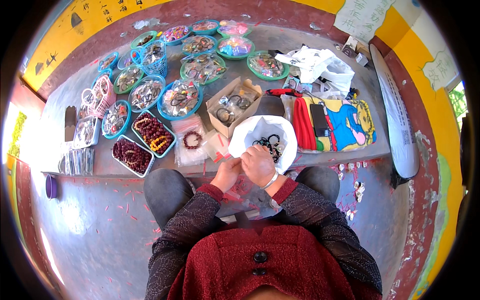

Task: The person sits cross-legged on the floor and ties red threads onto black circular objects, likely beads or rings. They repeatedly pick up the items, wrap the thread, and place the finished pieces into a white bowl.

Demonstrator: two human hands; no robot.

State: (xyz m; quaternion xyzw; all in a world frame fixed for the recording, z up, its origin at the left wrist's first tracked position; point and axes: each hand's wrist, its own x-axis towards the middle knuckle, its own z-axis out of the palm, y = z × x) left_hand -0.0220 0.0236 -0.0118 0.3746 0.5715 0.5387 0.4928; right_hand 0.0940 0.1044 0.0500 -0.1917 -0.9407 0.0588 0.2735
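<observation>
My left hand and my right hand meet at the near edge of an open white bag. Both hands are closed, their fingertips pinched together; whatever lies between them is too small or hidden to name. Dark cord loops with small coloured bits lie inside the bag, just beyond my right hand. A pale bangle circles my right wrist. Left of the bag, clear plastic packets and a dark red bead bracelet lie close to my left hand.
A cardboard box of cord loops stands behind the packets. Two trays hold bead bracelets. Several baskets of packaged trinkets fill the far left. To the right lie a colourful folded towel, a dark phone and white plastic bags.
</observation>
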